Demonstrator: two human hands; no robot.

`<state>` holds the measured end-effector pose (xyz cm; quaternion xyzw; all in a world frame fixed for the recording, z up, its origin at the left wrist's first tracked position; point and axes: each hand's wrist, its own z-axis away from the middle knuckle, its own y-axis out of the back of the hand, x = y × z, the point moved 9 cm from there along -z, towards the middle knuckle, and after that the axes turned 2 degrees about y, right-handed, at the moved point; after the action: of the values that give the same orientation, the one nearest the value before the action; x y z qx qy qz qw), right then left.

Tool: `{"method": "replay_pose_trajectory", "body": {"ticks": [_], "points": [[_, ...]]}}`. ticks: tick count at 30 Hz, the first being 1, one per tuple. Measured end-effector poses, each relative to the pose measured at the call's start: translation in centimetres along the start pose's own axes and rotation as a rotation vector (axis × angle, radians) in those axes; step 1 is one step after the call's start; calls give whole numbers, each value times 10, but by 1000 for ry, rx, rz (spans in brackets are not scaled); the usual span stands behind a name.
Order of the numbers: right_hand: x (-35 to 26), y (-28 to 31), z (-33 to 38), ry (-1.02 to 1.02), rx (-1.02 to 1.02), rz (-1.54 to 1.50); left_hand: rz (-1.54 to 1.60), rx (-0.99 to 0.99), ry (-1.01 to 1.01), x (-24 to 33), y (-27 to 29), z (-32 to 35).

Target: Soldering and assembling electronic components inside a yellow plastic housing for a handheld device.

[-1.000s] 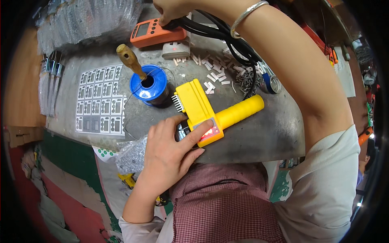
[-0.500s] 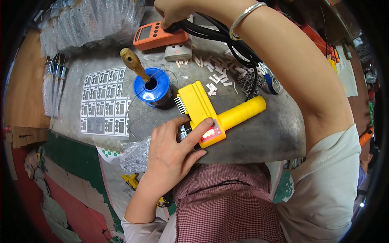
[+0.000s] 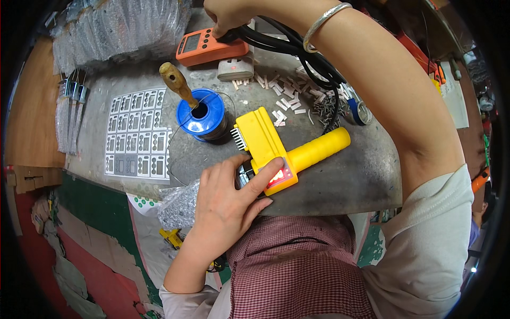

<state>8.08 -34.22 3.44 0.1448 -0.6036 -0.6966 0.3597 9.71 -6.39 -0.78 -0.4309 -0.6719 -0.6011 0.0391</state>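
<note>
A yellow T-shaped handheld tool [image 3: 260, 138] with a ribbed handle and a row of metal teeth lies near the table's front edge. My left hand [image 3: 223, 194] is closed on its lower end, thumb resting by the red-lit display and fingers curled over a dark metal part. At the far side, my right hand [image 3: 228, 16] is closed beside an orange meter [image 3: 213, 49] with a screen and buttons. Its fingertips touch the meter next to a black cable end; the upper edge cuts the hand off, so its grip is partly hidden.
A blue wire spool [image 3: 201, 125] holds a wooden-handled tool [image 3: 177, 82]. A label sheet [image 3: 136, 133] lies left. Small pale pieces [image 3: 287, 98] and metal pins [image 3: 326, 106] are scattered beyond the yellow tool, near black cables [image 3: 308, 53]. Bubble-wrapped items [image 3: 122, 34] fill the far left.
My left thumb covers slightly more of the red display. My right hand stays at the orange meter.
</note>
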Motion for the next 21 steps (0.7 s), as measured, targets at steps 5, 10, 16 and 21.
{"method": "replay_pose_trajectory", "body": {"ticks": [5, 10, 16, 21], "points": [[2, 0, 0, -10, -2, 19, -3, -20, -3, 1, -2, -1], [0, -1, -2, -8, -9, 35, -20, -19, 13, 0, -1, -1], [1, -1, -1, 12, 11, 2, -32, -14, 0, 3, -2, 0], [1, -3, -2, 4, -8, 16, 23, 11, 30, 0, -1, 0]]}}
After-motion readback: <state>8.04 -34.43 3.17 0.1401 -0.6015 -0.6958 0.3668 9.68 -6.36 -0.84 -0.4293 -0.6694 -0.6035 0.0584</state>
